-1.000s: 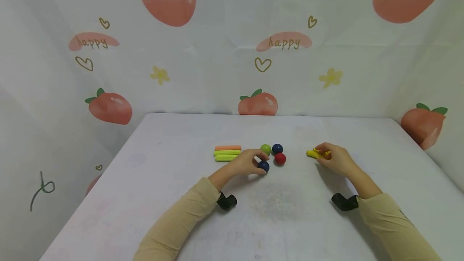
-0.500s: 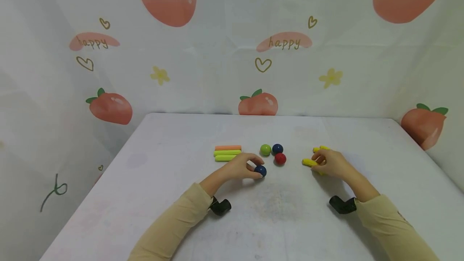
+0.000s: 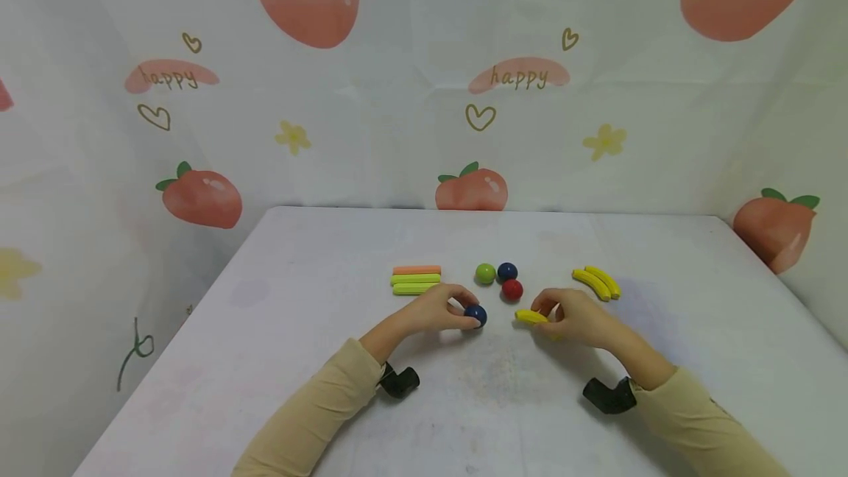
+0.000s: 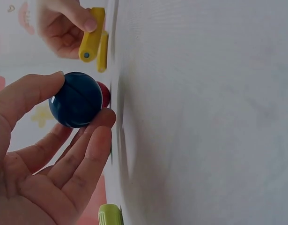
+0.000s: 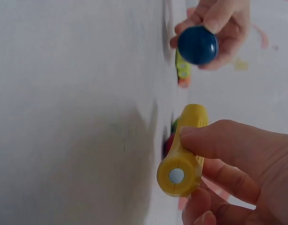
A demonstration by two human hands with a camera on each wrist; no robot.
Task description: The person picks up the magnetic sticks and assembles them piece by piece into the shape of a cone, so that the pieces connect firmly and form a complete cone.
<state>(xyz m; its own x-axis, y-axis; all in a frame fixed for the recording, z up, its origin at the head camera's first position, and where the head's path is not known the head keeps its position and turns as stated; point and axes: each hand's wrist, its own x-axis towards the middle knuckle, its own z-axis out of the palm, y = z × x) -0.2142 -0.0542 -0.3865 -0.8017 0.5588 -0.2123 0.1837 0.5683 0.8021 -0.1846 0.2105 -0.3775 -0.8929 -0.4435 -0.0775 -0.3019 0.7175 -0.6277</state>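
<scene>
My left hand point(image 3: 439, 308) pinches a shiny dark blue ball point(image 3: 473, 313) between thumb and fingers, in front of the other balls. In the left wrist view the ball point(image 4: 76, 100) shows whole, the thumb on one side and fingertips on the other. To its right, my right hand point(image 3: 578, 317) holds a yellow banana-shaped piece point(image 3: 528, 316). A round pale plug shows in the near end of this banana-shaped piece point(image 5: 193, 115) in the right wrist view, with the thumb across its side. Part of it is hidden by the fingers in the head view.
Behind the hands stand a green ball point(image 3: 486, 274), another dark blue ball point(image 3: 507, 271) and a red ball point(image 3: 512, 290). At left lie an orange stick point(image 3: 416, 270) and two yellow-green sticks point(image 3: 414, 288). Two more yellow banana-shaped pieces point(image 3: 592, 283) lie at right on the white table point(image 3: 318, 256).
The right hand has drawn one banana-shaped piece away from the other two and carried it left and nearer. The left hand has shifted the blue ball slightly toward the person.
</scene>
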